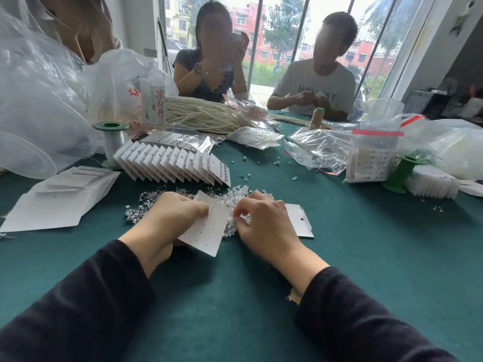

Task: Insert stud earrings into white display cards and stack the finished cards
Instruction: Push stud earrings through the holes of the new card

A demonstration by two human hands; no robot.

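Head view: left hand [175, 218] grips a white punched display card [209, 231] over the green bench [366, 244]; right hand [264, 223], fingers curled, touches the heap of clear stud earrings [236, 193], whether holding one I cannot tell.

White card [206, 231] w/ dot-hole rows, clear studs [236, 192], teal tablecloth [366, 257], black sleeves [91, 309], green spool [111, 125] (red-striped bags [376, 132] too).

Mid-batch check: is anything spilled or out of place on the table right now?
Yes: loose studs lie scattered across the green table, apart from the main pile beyond the card that the left hand holds. A few more lie far right.
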